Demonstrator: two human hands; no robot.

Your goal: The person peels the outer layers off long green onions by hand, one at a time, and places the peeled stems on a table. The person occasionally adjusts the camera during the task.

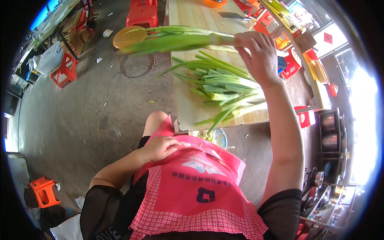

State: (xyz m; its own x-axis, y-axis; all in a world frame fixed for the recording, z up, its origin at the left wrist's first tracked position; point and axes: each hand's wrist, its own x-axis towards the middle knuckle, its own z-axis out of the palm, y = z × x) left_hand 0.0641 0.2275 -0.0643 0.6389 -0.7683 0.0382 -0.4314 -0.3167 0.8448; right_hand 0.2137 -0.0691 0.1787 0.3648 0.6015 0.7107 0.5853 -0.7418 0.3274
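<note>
My right hand [259, 55] grips the white end of a green onion bunch [180, 43], held above the wooden table with its leaves pointing left and blurred. How many stalks it holds I cannot tell. Below it, a pile of green onions [228, 87] lies on the table [186, 99], green ends to the left, white ends partly behind my right forearm. Further green onions [171, 29] lie behind the held ones and reach past the table's left edge. My left hand [162, 147] rests on the red apron [210, 180] at my lap, fingers loosely curled, with nothing visible in it.
A cleaver [231, 15] and an orange basin [214, 3] are on the table's far part. Beyond its left edge stand a round yellow stool [129, 37] and red plastic stools [142, 16]. A blue-rimmed container [220, 138] sits beneath the near edge.
</note>
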